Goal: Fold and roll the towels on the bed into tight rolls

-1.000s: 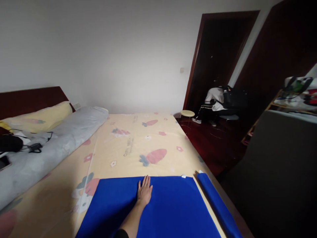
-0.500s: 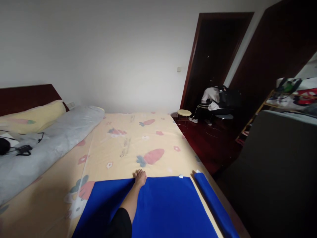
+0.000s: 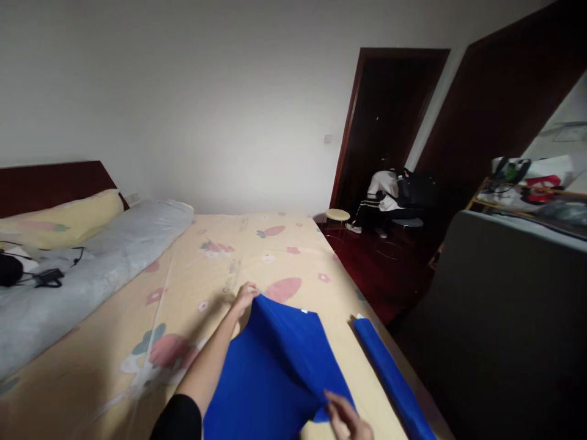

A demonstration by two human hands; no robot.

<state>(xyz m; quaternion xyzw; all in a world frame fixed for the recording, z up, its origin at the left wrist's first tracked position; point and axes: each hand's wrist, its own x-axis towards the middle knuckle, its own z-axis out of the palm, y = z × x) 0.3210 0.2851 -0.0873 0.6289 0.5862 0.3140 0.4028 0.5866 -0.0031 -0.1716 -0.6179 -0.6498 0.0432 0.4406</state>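
A sheet of blue cloth (image 3: 261, 373) is partly lifted and creased over the near part of the bed. My left hand (image 3: 246, 296), arm stretched forward, pinches its far edge and holds that edge raised. At the bottom, my right hand (image 3: 347, 417) is slightly blurred, with its fingertips closed at a fold of the cloth's right side. A small white tag (image 3: 304, 311) shows on the far edge. To the right lies a rolled blue cloth (image 3: 389, 373) along the bed's edge, apart from both hands.
The bed (image 3: 238, 244) has a cream sheet with carrot prints. On the left lie a grey bundle (image 3: 132, 244), a yellow pillow (image 3: 77, 211) and a black adapter (image 3: 48, 277). A dark panel (image 3: 513, 305) stands right; beyond are a stool (image 3: 337, 215) and a chair heaped with clothes (image 3: 385, 186).
My left hand has lifted the cloth's far edge and folded its left part toward the right. My right hand has come into view at the bottom. The view has shifted slightly.
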